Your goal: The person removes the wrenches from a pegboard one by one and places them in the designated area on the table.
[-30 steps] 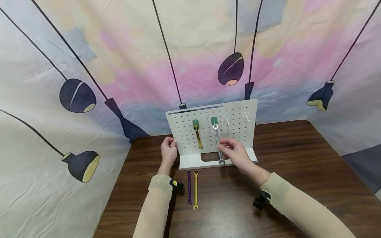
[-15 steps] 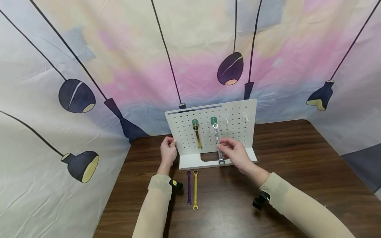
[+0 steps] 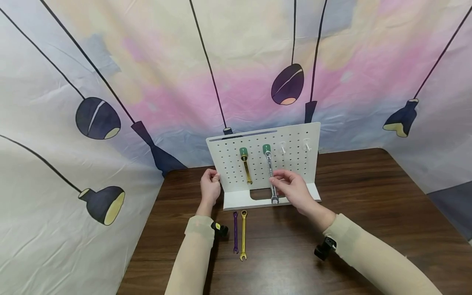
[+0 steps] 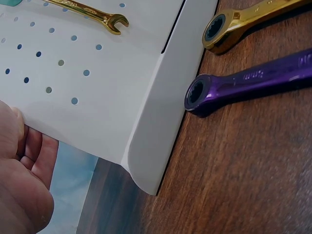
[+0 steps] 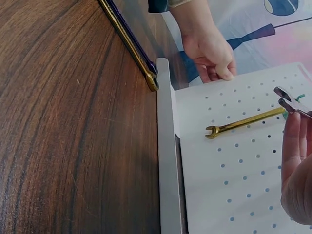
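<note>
A white pegboard (image 3: pixel 254 174) stands on the table, its left edge gripped by my left hand (image 3: pixel 210 187), thumb in front and fingers behind in the left wrist view. My right hand (image 3: pixel 293 190) pinches a silver combination wrench (image 3: pixel 269 166) around its middle. The wrench's ring end is up at the second green-backed hook (image 3: pixel 266 147), and its open end points down near the board's base. From the first green-backed hook (image 3: pixel 243 151) hangs a short gold wrench (image 4: pixel 95 13). In the right wrist view, the silver wrench's open end shows above my fingers.
On the table (image 3: pixel 350 196) before the board lie a purple wrench (image 3: pixel 235 233) and a longer gold wrench (image 3: pixel 243 237), side by side. Two clear hooks (image 3: pixel 282 148) jut from the board's right half. A printed curtain (image 3: pixel 166 61) hangs close behind.
The silver wrench's ring end has risen slightly to the green-backed hook's lower part. My left hand stays on the board's edge.
</note>
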Demonstrator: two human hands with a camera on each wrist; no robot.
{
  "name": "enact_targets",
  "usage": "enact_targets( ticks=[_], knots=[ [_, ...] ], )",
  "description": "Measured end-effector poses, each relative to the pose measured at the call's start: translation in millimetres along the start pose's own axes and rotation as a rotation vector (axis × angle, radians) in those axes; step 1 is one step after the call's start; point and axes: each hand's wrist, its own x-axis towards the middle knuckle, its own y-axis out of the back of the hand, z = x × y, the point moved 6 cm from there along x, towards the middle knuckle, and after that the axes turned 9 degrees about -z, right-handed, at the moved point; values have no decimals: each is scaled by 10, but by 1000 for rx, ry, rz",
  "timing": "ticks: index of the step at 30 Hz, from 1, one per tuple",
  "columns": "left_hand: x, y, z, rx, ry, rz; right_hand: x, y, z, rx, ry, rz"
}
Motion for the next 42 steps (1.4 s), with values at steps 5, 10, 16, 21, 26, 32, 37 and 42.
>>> enact_targets(
  ticks=[5, 10, 16, 21, 26, 32, 37, 42],
  knots=[
    [7, 5, 4, 1, -6, 5, -14, -32, -34, 6, 16, -14],
    [15, 6, -3, 5, 2, 4, -28, -46, -18, 8, 9, -14],
    [4, 5, -10, -2, 17, 2, -34, -60, -3, 37, 4, -15],
    [6, 6, -1, 0, 9, 8, -27, -70, 42, 57, 23, -30],
    [3, 11, 3, 1, 6, 9, -43, -100, 133, 85, 12, -57],
    [-7, 15, -8, -6, 10, 9, -137, -153, 261, 102, -46, -88],
    [-7, 18, -5, 5, 9, 1, -210, -189, 375, 111, -90, -93],
    [-6, 8, 0, 11, 15, -2, -260, -238, 468, 115, -113, -110]
  ],
)
